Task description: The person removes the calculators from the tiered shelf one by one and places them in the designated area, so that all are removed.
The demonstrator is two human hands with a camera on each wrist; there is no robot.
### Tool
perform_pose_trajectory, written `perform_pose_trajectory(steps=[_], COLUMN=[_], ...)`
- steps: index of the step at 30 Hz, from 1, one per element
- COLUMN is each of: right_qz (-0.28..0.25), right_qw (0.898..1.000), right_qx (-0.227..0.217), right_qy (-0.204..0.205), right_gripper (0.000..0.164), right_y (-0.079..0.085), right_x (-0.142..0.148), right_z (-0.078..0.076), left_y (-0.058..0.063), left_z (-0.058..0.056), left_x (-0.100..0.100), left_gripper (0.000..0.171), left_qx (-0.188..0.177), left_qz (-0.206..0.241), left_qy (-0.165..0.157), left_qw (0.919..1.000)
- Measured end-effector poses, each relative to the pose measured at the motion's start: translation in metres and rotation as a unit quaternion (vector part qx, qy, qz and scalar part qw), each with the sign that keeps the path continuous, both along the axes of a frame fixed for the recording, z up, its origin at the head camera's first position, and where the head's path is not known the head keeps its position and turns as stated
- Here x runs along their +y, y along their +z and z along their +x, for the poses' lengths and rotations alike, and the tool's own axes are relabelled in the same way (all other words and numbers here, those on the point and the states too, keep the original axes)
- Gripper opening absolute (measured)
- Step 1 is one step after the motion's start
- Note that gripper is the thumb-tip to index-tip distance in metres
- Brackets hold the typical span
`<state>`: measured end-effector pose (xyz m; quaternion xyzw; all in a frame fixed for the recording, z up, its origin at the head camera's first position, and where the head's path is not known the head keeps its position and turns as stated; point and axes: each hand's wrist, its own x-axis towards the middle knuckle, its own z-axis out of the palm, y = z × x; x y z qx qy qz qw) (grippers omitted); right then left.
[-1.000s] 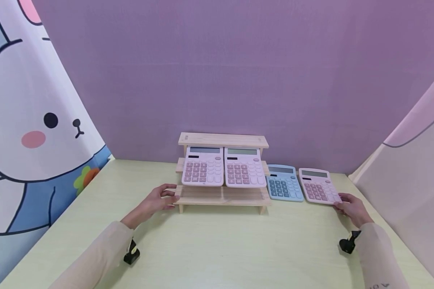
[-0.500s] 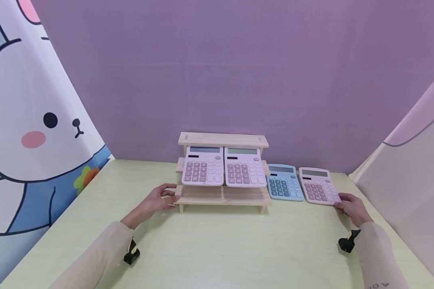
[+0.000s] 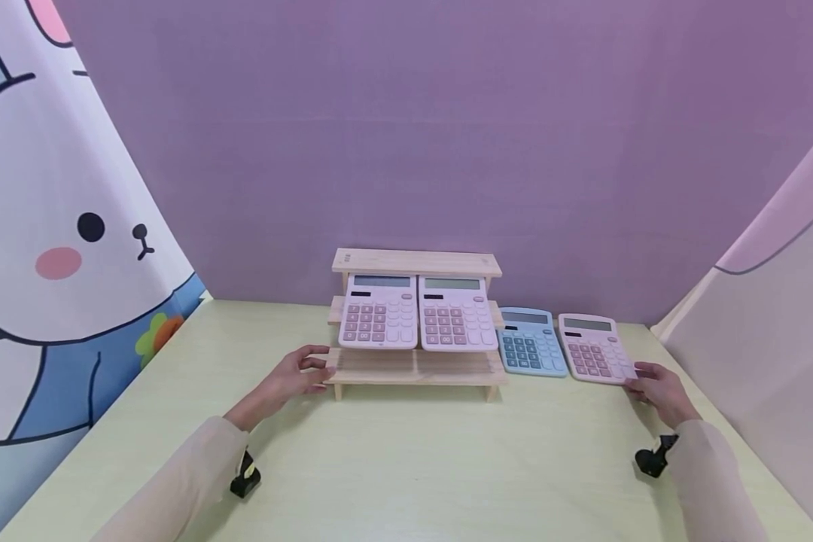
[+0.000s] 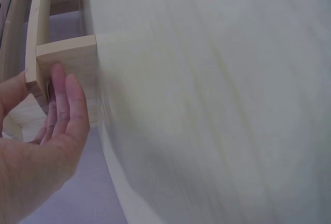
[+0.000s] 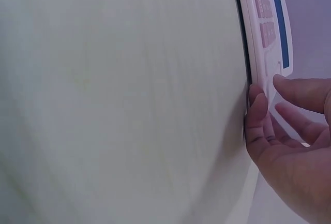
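My left hand (image 3: 291,382) holds the left end of the lowest board of a stepped wooden rack (image 3: 416,367). In the left wrist view the thumb lies on one face of the board, and the fingers curl behind it beside the rack's leg (image 4: 72,53). At the far right, my right hand (image 3: 662,393) pinches the near right corner of a pink calculator (image 3: 596,350) lying on the table. Its thumb is over the top of the calculator (image 5: 262,25) and its fingers are at the lower edge. A blue calculator (image 3: 532,345) lies between that one and the rack.
Two pink calculators, a left one (image 3: 379,312) and a right one (image 3: 457,315), lean side by side on the rack's middle tier. A purple backdrop (image 3: 406,135) rises behind the pale table (image 3: 420,467). Printed cloths hang at both sides.
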<state>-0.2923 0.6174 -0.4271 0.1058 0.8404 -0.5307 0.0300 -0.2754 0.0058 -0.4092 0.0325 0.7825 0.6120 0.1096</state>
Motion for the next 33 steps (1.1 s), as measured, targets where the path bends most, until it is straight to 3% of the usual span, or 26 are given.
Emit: perform_pose_trajectory(steps=[10, 33], right_qz=[-0.005, 0.066], right_qw=[1.0, 0.996], right_qx=[-0.012, 0.065], right_qy=[-0.007, 0.003], right_gripper=[0.067, 0.058], right_y=[0.009, 0.013], right_x=[-0.004, -0.014], right_z=[0.007, 0.018], left_y=[0.0, 0.002], left_z=[0.0, 0.001], left_x=[0.0, 0.0], left_gripper=[0.058, 0.059], left_qx=[0.0, 0.005], left_qz=[-0.002, -0.004], left_qy=[0.003, -0.008], left_qw=[1.0, 0.9999])
